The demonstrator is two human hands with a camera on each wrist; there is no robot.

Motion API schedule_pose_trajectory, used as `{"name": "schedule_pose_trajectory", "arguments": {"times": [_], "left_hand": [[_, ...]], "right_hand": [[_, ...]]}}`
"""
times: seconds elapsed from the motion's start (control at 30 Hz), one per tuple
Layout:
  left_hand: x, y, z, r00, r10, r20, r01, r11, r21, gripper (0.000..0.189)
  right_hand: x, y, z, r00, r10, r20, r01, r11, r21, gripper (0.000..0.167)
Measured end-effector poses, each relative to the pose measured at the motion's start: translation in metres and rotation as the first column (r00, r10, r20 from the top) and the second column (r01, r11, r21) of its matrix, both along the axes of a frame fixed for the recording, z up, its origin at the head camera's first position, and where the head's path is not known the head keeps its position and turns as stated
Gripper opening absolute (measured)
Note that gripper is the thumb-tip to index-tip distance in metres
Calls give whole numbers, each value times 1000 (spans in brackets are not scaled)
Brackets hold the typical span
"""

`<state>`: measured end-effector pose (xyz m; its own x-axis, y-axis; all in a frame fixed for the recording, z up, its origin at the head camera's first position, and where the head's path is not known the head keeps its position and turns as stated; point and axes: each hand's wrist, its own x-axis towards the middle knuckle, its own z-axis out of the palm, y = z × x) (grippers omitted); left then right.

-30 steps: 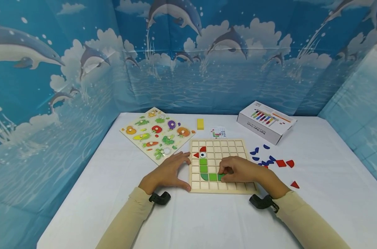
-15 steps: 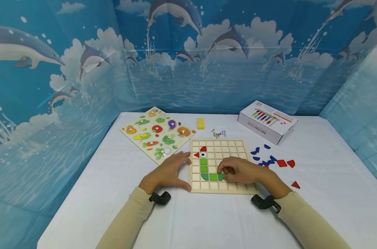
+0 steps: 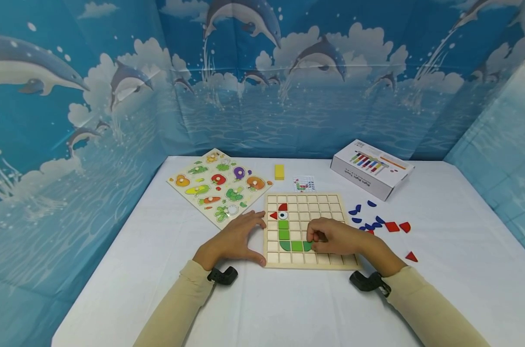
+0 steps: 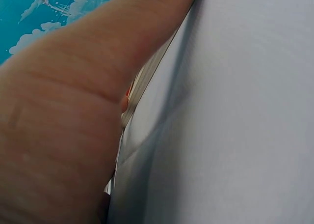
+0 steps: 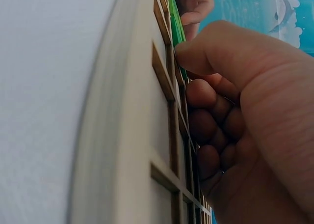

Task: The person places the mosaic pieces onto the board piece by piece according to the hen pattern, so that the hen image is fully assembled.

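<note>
We find printed lettering point(image 3: 357, 176) along the near side of the white box point(image 3: 372, 169) and smaller print point(image 3: 360, 144) on its top, both too small and blurred for us to read with certainty.

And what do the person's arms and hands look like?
The left sleeve and right sleeve are long, plain and beige. At the end of each is a curved black wrist gadget. The left hand and right hand are bare, with no gloves.

I see vegetable puzzle point(image 3: 222, 188) back left on tabletop point(image 3: 262, 308), white box point(image 3: 370, 168) back right, yellow block point(image 3: 279, 172) between them, dolphin curtain point(image 3: 245, 115) behind.
</note>
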<state>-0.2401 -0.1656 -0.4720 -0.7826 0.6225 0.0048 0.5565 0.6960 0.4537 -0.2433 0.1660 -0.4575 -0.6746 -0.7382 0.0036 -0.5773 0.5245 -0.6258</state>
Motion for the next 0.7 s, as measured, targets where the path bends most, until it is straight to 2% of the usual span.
{"name": "schedule_pose_trajectory", "arguments": {"times": [0.43,0.6,0.7], "left_hand": [[-1,0,-2,1000,14,4,-13,1000,-28,91],[-1,-1,-2,1000,12,3,-12,1000,-23,92],[-2,0,-3,1000,14,4,-14,1000,-20,92]], "right_hand": [[2,1,-1,1000,8,-23,-8,999,-35,17],[3,10,1,1000,-19,21,21,997,-78,18],[4,21,3,999,-48,9,49,992,-115,19]]}}
